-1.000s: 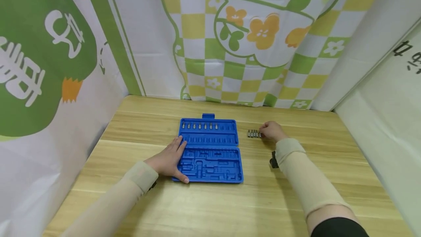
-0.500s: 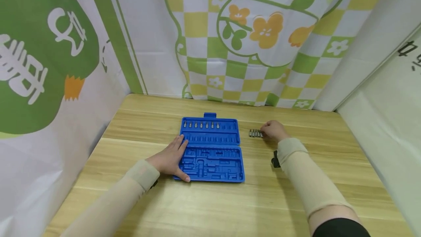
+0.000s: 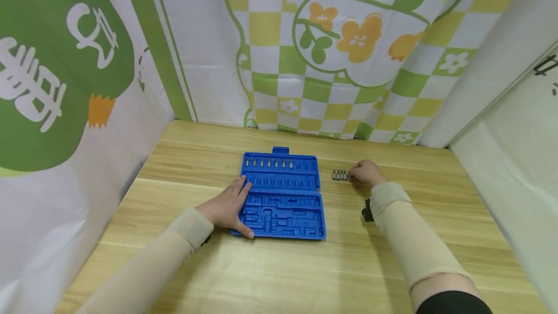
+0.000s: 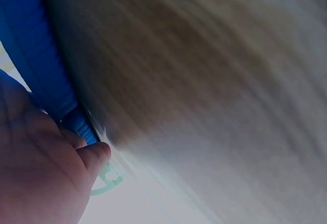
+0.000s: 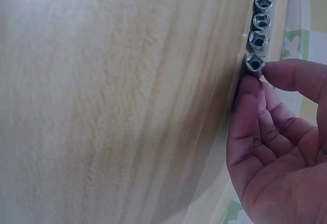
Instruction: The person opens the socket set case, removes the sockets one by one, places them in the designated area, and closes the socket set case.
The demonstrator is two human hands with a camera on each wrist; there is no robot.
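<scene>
An open blue tool case (image 3: 320, 214) lies on the table, its upper half holding a row of several small metal bit sockets (image 3: 269, 163) near the far edge. My left hand (image 3: 224, 206) rests on the case's left side, fingers spread and thumb at the near left corner. In the left wrist view that hand (image 4: 46, 168) lies against the blue rim. To the right of the case stands a short row of loose bit sockets (image 3: 339, 175). My right hand (image 3: 367, 173) pinches the end bit socket (image 5: 254, 63) of that row between thumb and fingers; the square holes face the right wrist camera.
The wooden table (image 3: 279, 275) carries the case and the loose row. A patterned curtain (image 3: 322, 86) hangs behind the table's far edge, with white cloth (image 3: 35, 217) along the left. The case's lower half has moulded recesses.
The head view has shifted slightly, so everything sits a little further right and higher. Both hands keep their places on the case and at the end of the loose row.
</scene>
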